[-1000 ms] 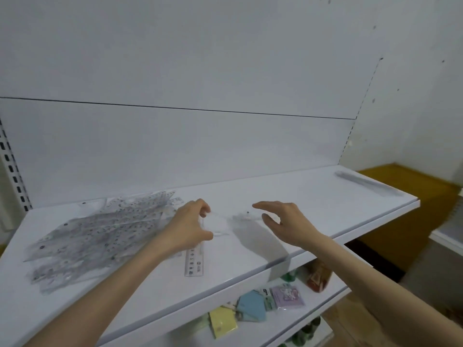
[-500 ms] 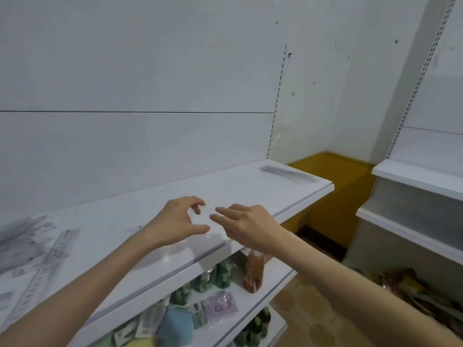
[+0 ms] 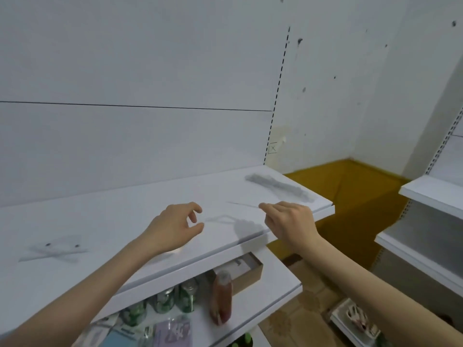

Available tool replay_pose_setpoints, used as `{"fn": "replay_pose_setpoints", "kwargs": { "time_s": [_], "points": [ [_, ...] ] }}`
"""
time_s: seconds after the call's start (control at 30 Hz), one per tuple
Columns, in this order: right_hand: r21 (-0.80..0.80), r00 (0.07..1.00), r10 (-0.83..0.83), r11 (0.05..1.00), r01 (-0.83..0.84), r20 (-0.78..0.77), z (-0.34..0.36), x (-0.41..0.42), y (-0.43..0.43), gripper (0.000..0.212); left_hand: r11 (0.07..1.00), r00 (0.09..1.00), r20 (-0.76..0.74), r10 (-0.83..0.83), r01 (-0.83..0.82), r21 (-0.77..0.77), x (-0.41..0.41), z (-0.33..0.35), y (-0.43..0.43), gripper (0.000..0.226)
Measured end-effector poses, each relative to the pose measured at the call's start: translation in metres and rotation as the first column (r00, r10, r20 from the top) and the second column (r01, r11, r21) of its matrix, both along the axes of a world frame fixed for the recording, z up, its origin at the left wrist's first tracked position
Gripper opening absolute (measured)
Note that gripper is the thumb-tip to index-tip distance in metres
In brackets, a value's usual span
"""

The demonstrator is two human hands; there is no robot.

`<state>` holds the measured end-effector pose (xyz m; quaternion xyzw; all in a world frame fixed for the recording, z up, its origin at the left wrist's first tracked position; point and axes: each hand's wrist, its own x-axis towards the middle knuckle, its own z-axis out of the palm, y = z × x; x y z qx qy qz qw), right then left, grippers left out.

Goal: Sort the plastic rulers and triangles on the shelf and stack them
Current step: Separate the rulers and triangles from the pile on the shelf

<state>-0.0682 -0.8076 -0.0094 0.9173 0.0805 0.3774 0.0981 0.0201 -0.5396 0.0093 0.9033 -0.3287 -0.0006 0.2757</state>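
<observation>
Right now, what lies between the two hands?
In the head view, a thin clear plastic strip pinched by the right hand points toward the left hand.

White wall, ochre floor

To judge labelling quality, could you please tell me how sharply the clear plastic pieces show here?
Head view: motion blur smears the grey pile of clear plastic rulers at the right end of the white shelf and the clear pieces at left; the thin clear piece pinched by the right hand shows as a faint line.
</observation>
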Motion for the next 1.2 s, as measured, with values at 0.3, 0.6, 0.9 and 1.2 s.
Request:
{"fn": "replay_pose_setpoints", "kwargs": {
  "time_s": [0.3,0.6,0.9,1.2],
  "points": [
    [-0.074,0.973,0.045,0.995,-0.063,-0.228,-0.009,0.099,0.028,0.045,0.944,0.948,-0.04,0.317,-0.319,-0.082,0.008,-0.01,0.064,0.018],
    [0.158,0.807,0.284,0.959,-0.236,-0.519,-0.022,0.126,0.023,0.033,0.898,0.898,0.018,0.439,-0.438,-0.042,0.014,-0.004,0.112,0.023],
    [0.226,0.841,0.303,0.949,-0.222,-0.447,0.004,0.128,0.054,0.045,0.858,0.881,0.262,0.395,-0.455,0.238,0.012,0.005,0.147,0.02],
    [0.38,0.649,0.627,0.778,-0.5,-0.431,-0.001,0.147,0.225,0.04,0.685,0.709,0.218,0.671,-0.705,0.185,-0.06,-0.011,0.28,0.026]
  ]
}}
